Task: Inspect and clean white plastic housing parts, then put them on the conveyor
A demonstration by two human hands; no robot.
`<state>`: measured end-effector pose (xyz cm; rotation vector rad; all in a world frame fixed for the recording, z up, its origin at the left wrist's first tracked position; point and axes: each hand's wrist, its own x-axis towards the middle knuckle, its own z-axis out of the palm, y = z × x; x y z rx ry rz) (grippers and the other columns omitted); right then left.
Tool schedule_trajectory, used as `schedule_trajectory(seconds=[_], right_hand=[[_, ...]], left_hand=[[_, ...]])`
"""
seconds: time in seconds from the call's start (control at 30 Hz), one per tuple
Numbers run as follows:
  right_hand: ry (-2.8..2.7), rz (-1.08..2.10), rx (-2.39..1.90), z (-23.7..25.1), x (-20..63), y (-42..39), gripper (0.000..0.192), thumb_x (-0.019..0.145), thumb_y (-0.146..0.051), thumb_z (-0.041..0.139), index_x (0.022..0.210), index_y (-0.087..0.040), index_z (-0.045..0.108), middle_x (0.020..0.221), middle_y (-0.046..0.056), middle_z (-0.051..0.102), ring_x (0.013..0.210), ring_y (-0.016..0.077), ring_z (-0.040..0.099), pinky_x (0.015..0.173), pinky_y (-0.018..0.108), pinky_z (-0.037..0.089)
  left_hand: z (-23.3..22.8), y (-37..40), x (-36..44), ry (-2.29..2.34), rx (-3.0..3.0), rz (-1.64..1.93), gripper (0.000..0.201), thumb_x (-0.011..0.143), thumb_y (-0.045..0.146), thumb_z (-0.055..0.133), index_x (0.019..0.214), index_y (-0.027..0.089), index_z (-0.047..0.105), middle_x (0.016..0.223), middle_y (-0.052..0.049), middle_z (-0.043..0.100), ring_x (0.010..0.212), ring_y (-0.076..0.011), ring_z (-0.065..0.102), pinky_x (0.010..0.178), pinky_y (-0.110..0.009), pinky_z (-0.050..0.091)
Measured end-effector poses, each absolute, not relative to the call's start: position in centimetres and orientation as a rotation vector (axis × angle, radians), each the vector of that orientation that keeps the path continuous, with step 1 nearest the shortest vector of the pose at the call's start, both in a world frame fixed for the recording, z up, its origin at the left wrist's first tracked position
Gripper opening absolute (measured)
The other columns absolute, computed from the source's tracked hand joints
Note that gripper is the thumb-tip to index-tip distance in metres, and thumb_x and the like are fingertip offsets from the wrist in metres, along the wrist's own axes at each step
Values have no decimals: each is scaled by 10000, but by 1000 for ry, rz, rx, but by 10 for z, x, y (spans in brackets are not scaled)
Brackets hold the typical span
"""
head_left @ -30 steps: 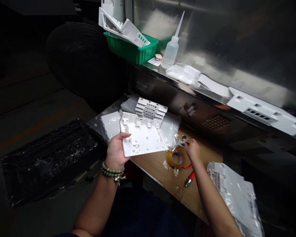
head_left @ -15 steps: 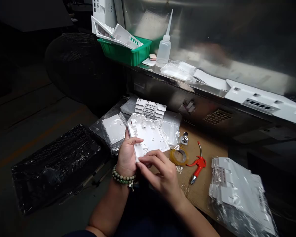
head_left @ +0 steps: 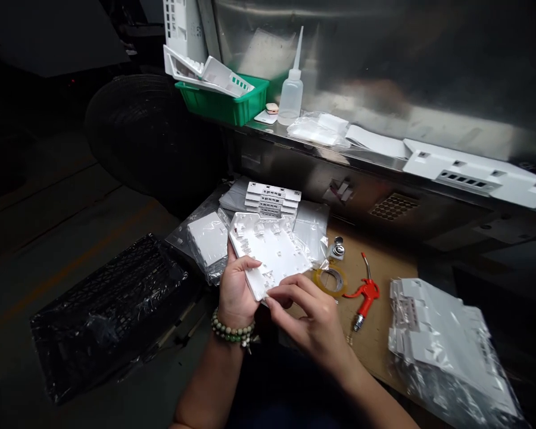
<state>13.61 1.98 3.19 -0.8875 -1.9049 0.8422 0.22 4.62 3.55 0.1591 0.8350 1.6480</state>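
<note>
Panel (head_left: 279, 256) sits at centre frame, ribbed inner face up, tilted, near corner toward us. Our left hand (head_left: 239, 289) has it gripped by the left edge, thumb over the face, fingers underneath.

What changed: a second ago our right hand (head_left: 312, 310) was out at the metal-lidded jar (head_left: 338, 247), right of centre; now it's back over the panel. Thumb and forefinger are brought together at the near corner, just right of our left palm. Can't tell if anything is pinched between them or if they only press the edge; too small to read.

Meaning, as we judge it: both hands are now on the one part, left steadying, right doing fine work at that corner. Nobody is on the jar; it stands behind the tape roll (head_left: 343, 285).

Red air gun (head_left: 366, 295) lies untouched on the cardboard (head_left: 388, 339), right of centre, clear of our fingers. Stacked panels (head_left: 273, 196) are just beyond ours; bagged panels (head_left: 446, 328) at lower right.
</note>
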Motion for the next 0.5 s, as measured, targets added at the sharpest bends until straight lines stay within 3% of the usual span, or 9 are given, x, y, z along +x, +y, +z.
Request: schedule_trajectory(seconds=[0.23,0.5], right_hand=[[-1919,769,-923,23,149,29,96,939,-195,661,956,-212,755,874,45,707,728,151,668,647,261,531],[-1529,520,-1322,10,245,61,108,912,-338,743,970,-258,786,980,43,702,882,188,668,736,310,568]], left_hand=[[39,41,-8,849,205,1651,1087,695,-77,517,1580,511,288,1506,64,596,1395,-310,536,1209,-573,376],[24,26,-58,780,125,1528,1041,586,-4,484,1586,275,397,1416,-49,668,1378,-380,526,1149,-676,370]])
